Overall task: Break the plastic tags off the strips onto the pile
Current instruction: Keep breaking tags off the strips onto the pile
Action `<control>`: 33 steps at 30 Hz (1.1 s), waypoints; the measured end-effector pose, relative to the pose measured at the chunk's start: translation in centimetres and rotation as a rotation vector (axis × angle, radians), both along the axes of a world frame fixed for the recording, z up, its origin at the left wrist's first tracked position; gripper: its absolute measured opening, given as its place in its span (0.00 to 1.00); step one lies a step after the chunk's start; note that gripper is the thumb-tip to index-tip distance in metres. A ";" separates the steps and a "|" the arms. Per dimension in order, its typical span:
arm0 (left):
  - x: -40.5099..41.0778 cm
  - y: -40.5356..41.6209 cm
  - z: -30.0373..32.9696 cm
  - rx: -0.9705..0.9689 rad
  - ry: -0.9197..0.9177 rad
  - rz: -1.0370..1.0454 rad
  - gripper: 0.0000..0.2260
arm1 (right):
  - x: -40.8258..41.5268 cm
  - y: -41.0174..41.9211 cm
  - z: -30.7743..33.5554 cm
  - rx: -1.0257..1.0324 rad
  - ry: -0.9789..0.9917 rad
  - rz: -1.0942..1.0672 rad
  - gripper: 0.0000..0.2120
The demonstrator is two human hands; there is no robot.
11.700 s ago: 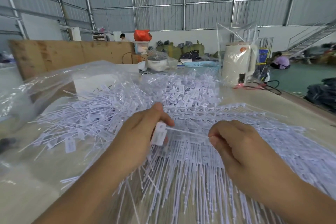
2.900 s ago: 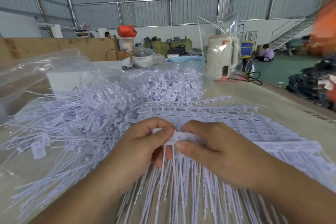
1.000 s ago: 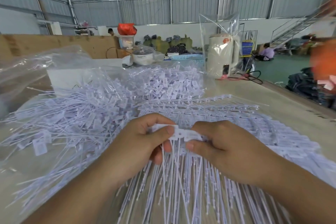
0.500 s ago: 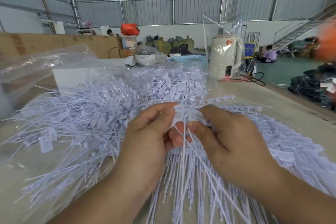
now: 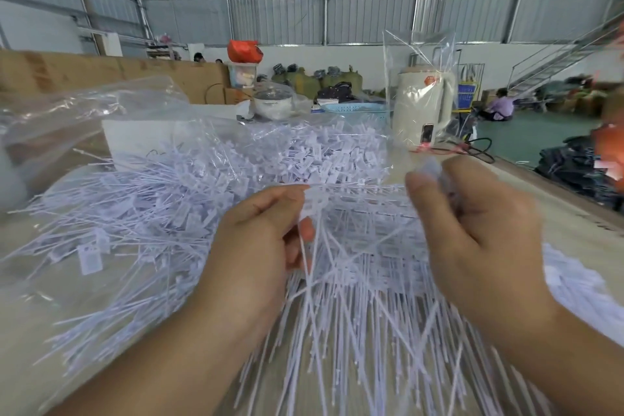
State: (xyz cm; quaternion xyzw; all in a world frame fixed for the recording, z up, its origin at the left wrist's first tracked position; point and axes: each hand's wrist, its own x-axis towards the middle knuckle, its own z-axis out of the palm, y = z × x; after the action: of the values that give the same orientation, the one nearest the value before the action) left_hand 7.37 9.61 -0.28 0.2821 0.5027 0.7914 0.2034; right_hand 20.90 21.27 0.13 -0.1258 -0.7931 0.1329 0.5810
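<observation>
My left hand (image 5: 260,246) pinches a white plastic tag (image 5: 315,204) between thumb and forefinger, and its thin tail hangs down past my fingers. My right hand (image 5: 472,233) is raised to the right, apart from the left, with a blurred white piece (image 5: 432,169) at its fingertips. Beneath both hands lie rows of white tag strips (image 5: 368,246) with long tails fanned toward me. A heap of loose tags (image 5: 162,206) spreads over the table to the left and behind.
A clear plastic bag (image 5: 84,111) lies at the back left beside a white box (image 5: 141,138). A cream kettle in a plastic bag (image 5: 422,108) stands at the back right with cables (image 5: 472,149). The table edge (image 5: 557,192) runs along the right.
My hands, pressed together on one tag half a second ago, have pulled apart. The right hand swung up and to the right while the left kept its tag.
</observation>
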 end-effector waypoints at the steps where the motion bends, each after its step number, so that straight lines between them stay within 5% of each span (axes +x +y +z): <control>1: -0.4 -0.1 0.0 -0.013 -0.008 -0.009 0.11 | 0.3 0.2 0.0 0.006 -0.058 0.032 0.19; 5: 0.0 0.2 -0.1 -0.106 0.226 -0.108 0.11 | 0.1 0.3 -0.8 -0.009 -0.457 0.183 0.12; 9: 0.5 0.1 -0.6 -0.193 0.418 -0.110 0.10 | -0.3 0.8 -1.5 0.037 -0.660 0.259 0.24; 21: 0.3 0.2 -1.2 -0.281 0.572 -0.217 0.02 | 0.0 0.5 -1.6 -0.003 -0.707 0.283 0.32; 26: -0.5 0.1 -1.0 -0.278 0.520 -0.146 0.04 | 0.4 0.9 -0.8 -0.033 -0.717 0.263 0.16; 33: -0.3 0.5 -1.2 -0.235 0.371 -0.135 0.09 | 0.6 0.7 -0.3 -0.078 -0.661 0.121 0.20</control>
State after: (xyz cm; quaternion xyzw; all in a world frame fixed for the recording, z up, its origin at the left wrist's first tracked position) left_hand 7.07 10.08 -1.43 0.4301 0.6003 0.6465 0.1916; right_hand 21.47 22.02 -0.15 -0.1368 -0.9388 0.1495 0.2784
